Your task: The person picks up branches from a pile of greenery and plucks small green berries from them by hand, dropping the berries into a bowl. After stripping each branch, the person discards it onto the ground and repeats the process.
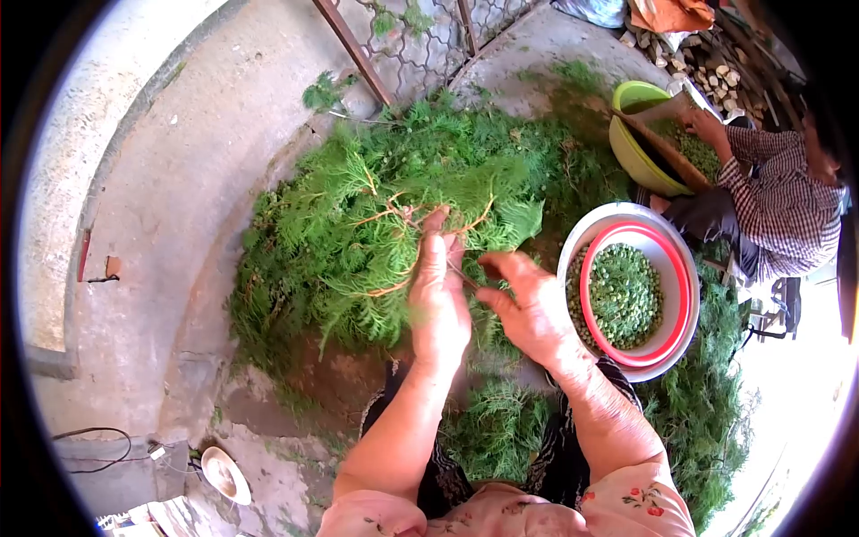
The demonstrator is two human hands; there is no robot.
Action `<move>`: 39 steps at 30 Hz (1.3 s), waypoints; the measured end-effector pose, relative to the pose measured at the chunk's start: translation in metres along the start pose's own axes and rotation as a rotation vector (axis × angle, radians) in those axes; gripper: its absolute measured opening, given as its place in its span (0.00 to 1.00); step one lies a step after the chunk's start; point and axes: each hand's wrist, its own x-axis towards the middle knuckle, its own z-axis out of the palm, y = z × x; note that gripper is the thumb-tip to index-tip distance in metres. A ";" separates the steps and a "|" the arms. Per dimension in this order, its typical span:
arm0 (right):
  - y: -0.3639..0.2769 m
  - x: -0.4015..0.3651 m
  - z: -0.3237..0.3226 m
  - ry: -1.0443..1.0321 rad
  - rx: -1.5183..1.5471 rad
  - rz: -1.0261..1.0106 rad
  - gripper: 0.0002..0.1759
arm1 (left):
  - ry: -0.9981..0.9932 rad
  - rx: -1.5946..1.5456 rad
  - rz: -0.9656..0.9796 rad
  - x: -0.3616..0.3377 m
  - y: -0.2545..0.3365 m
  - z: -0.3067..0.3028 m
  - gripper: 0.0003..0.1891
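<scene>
My left hand (438,291) is closed around the stems of a leafy evergreen branch (385,215), whose flat green sprays fan out above a large heap of similar cuttings (295,259). Just to its right, my right hand (528,304) has curled fingers, with thumb and forefinger close to a thin brown twig by the stems. Whether anything sits in those fingers is too small to tell. A red-rimmed bowl (633,231) full of small green cones (626,295) stands to the right of my right hand, inside a wider metal basin (573,240).
At the right, a person in a checked shirt (774,192) reaches into a yellow-green tub (624,148) holding greenery. More cuttings (497,430) lie between my legs. A metal post (353,54) rises behind the heap. A white dish (225,474) is at lower left, chopped wood (707,72) at upper right.
</scene>
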 end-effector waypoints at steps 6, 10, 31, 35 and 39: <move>-0.001 -0.011 0.014 -0.071 0.047 0.077 0.24 | -0.007 -0.109 -0.030 0.000 -0.006 0.000 0.21; 0.001 -0.016 0.023 0.024 0.117 0.032 0.23 | -0.029 -0.036 -0.083 -0.002 0.006 0.005 0.22; 0.007 -0.008 -0.005 -0.123 1.067 0.819 0.15 | 0.163 0.245 -0.051 0.009 0.015 -0.018 0.24; 0.012 -0.008 -0.008 -0.076 1.116 0.847 0.13 | 0.139 0.250 -0.043 0.009 0.011 -0.022 0.21; 0.019 -0.010 -0.010 -0.010 1.130 0.888 0.13 | 0.157 0.231 -0.055 0.012 0.011 -0.027 0.17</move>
